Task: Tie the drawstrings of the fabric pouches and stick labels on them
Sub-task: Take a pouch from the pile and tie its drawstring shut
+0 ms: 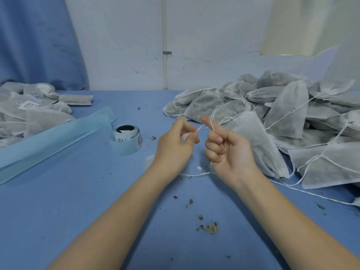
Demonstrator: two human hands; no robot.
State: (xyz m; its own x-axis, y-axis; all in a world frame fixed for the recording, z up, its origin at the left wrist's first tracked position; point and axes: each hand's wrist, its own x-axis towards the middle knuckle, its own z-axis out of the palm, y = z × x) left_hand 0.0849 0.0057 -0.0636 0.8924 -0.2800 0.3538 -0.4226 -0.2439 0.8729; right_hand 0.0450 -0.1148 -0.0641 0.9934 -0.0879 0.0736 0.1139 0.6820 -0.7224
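1. Pinched a thin white drawstring in the left hand, fingers curled tight in a closed grip, with a bit of white pouch fabric bunched inside.
2. Looped the same string over the raised pointer finger of the right hand; kept the other fingers curled in, string running down past the palm.
3. Held both hands just above the blue bench, near the middle.
4. Sat at 2 o'clock from the hands: a big pile of untied pouches, loose strings trailing out.
5. Lay at 10 o'clock: finished pouches, one with a white label.
6. Stood at 9 o'clock, near the left hand: a roll of labels, beside a long blue backing strip.
7. Lay scattered at 6 o'clock: dry leaf crumbs.
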